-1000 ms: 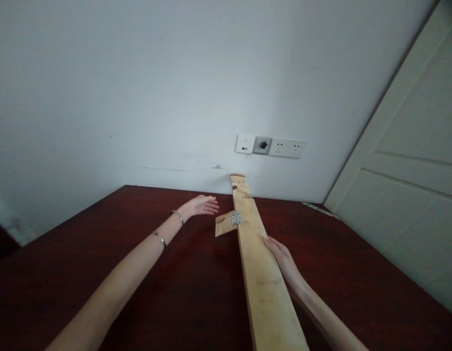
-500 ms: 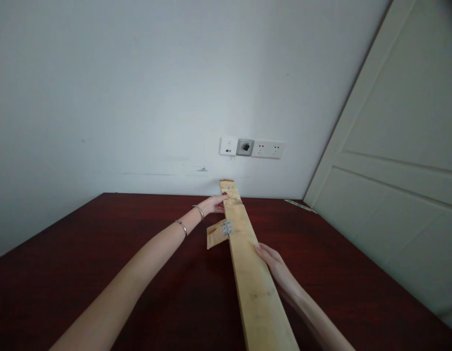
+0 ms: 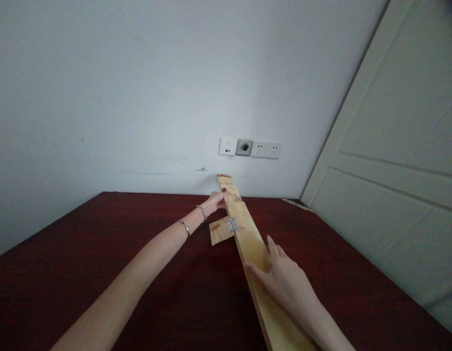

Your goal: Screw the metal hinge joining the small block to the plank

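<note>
Plank [image 3: 253,229]: ours points at the bench's [image 3: 182,302] back edge, small flap [image 3: 219,232] hinged on its left
Left hand [image 3: 215,199]: gripping the plank near its far end
Right hand [image 3: 286,278]: spread across it, we can't tell if gripping

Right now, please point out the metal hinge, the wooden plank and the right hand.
Metal hinge [image 3: 232,224], head view, on its middle.
Wooden plank [image 3: 250,239], head view, on its upper face.
Right hand [image 3: 287,280], head view, on its back.
</note>
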The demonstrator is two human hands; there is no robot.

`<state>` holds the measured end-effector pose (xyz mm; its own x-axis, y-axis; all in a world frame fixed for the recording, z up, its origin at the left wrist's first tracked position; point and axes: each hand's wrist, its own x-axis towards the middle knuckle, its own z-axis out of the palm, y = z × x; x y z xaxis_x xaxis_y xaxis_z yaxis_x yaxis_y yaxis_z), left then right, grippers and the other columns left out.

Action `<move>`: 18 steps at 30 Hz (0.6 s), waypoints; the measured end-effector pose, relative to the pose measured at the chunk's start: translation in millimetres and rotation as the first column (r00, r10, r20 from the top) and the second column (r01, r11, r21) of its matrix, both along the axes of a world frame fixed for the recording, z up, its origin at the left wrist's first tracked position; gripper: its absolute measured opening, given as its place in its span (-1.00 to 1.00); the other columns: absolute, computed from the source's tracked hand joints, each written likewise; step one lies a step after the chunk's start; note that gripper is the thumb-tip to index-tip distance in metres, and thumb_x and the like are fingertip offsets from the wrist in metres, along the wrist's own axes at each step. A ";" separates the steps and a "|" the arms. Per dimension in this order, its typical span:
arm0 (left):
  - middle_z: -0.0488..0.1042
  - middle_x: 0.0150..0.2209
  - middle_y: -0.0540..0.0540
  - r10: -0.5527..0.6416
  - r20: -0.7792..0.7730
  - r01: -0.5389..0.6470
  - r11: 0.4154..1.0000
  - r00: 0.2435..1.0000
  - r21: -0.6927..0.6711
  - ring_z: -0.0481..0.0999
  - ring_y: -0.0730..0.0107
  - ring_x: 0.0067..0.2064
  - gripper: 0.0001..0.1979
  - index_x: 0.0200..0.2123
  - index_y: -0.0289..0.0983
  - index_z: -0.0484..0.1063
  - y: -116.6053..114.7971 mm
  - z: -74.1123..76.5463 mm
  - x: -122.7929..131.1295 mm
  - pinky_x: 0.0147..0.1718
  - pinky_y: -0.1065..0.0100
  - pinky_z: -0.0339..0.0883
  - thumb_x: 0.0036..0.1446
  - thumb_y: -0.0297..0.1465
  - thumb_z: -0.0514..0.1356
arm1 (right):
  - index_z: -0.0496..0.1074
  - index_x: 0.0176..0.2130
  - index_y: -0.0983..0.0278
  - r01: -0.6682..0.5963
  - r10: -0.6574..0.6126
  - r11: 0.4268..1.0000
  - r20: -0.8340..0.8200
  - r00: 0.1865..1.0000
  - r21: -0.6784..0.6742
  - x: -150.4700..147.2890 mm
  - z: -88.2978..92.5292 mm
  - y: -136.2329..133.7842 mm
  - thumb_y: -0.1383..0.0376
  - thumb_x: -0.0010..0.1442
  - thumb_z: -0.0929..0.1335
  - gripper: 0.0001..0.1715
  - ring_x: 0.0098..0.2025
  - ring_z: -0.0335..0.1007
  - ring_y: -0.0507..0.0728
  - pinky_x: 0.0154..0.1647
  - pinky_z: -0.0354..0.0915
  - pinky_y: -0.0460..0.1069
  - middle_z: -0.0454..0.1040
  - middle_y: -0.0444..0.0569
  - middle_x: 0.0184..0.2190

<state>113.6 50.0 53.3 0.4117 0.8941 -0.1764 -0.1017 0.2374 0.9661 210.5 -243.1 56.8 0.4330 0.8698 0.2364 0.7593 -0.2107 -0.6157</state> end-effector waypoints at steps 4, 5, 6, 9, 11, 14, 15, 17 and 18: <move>0.53 -0.42 -0.17 0.005 0.007 -0.005 1.000 1.000 -0.006 0.53 0.35 -0.47 -0.83 -0.28 -0.45 0.42 -7.7 3.5 12.3 -0.44 0.33 0.48 0.12 -0.44 0.28 | 0.17 0.25 0.36 0.013 0.019 0.989 0.210 0.978 -0.148 -10.8 5.0 -12.7 -0.06 -0.03 0.39 0.00 -0.03 0.40 0.52 -0.25 0.31 0.19 0.45 0.32 -0.04; 0.53 -0.42 -0.17 0.006 0.006 -0.006 1.000 1.000 -0.010 0.54 0.34 -0.47 -0.82 -0.27 -0.45 0.42 -9.8 4.6 16.7 -0.44 0.33 0.48 0.11 -0.43 0.29 | 0.15 0.26 0.35 0.021 0.017 0.988 0.244 0.970 -0.152 -10.5 4.1 -13.9 -0.03 -0.01 0.38 -0.03 -0.04 0.40 0.50 -0.26 0.31 0.18 0.45 0.31 -0.06; 0.52 -0.42 -0.17 0.007 0.005 -0.007 1.000 1.000 -0.013 0.54 0.33 -0.46 -0.80 -0.27 -0.45 0.41 -12.0 5.8 21.6 -0.44 0.32 0.48 0.10 -0.42 0.30 | 0.14 0.26 0.34 0.031 0.008 0.990 0.272 0.962 -0.140 -9.2 2.3 -14.6 -0.02 0.00 0.37 -0.04 -0.05 0.40 0.48 -0.27 0.31 0.17 0.45 0.29 -0.08; 0.52 -0.42 -0.18 -0.008 0.008 0.009 1.000 1.000 -0.015 0.55 0.31 -0.47 -0.76 -0.26 -0.46 0.40 -18.0 8.6 38.4 -0.45 0.30 0.49 0.09 -0.40 0.31 | 0.11 0.25 0.33 0.069 -0.045 0.995 0.313 0.949 -0.067 -0.4 -6.0 -15.8 -0.02 -0.02 0.37 -0.04 -0.06 0.38 0.46 -0.25 0.31 0.17 0.45 0.26 -0.11; 0.53 -0.40 -0.19 -0.035 0.022 0.035 0.999 0.999 -0.001 0.54 0.32 -0.47 -0.77 -0.26 -0.46 0.41 -21.2 9.4 50.9 -0.44 0.30 0.49 0.10 -0.40 0.30 | 0.11 0.23 0.35 0.084 -0.075 0.996 0.305 0.949 -0.017 8.8 -11.0 -16.9 0.03 -0.01 0.36 -0.08 -0.03 0.36 0.45 -0.21 0.31 0.17 0.42 0.25 -0.08; 0.53 -0.38 -0.18 -0.074 0.042 0.073 0.997 0.996 0.028 0.54 0.36 -0.46 -0.80 -0.24 -0.44 0.41 -24.8 9.3 70.8 -0.43 0.34 0.49 0.14 -0.40 0.27 | 0.14 0.18 0.34 0.107 -0.118 0.992 0.235 0.965 0.059 26.7 -15.4 -19.5 0.10 -0.03 0.35 -0.16 0.00 0.34 0.40 -0.07 0.29 0.17 0.41 0.21 -0.07; 0.54 -0.37 -0.17 -0.083 0.045 0.081 0.996 0.996 0.038 0.54 0.37 -0.45 -0.80 -0.22 -0.43 0.41 -26.0 9.0 77.6 -0.43 0.35 0.48 0.15 -0.39 0.25 | 0.15 0.16 0.33 0.121 -0.135 0.989 0.200 0.970 0.081 33.6 -16.6 -20.6 0.10 -0.04 0.36 -0.17 -0.01 0.35 0.38 -0.03 0.27 0.18 0.42 0.19 -0.07; 0.54 -0.38 -0.16 -0.105 0.045 0.102 0.993 0.993 0.059 0.54 0.39 -0.43 -0.77 -0.18 -0.41 0.41 -28.6 8.8 90.7 -0.42 0.38 0.47 0.18 -0.35 0.23 | 0.18 0.11 0.31 0.132 -0.148 0.985 0.161 0.976 0.108 47.7 -20.1 -23.4 0.09 -0.04 0.36 -0.23 0.00 0.34 0.35 0.02 0.26 0.19 0.41 0.16 -0.07; 0.54 -0.39 -0.16 -0.128 0.030 0.126 0.989 0.991 0.076 0.54 0.38 -0.43 -0.75 -0.17 -0.40 0.41 -29.9 8.9 96.5 -0.41 0.39 0.47 0.19 -0.31 0.21 | 0.20 0.09 0.31 0.137 -0.155 0.983 0.157 0.975 0.120 54.7 -22.5 -25.1 0.09 -0.05 0.36 -0.25 0.01 0.32 0.35 0.04 0.25 0.19 0.40 0.15 -0.05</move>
<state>210.1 20.1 62.3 0.5273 0.8443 -0.0951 -0.1091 0.1783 0.9779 265.2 -268.2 34.3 0.5006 0.7658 0.4037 0.8182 -0.2662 -0.5095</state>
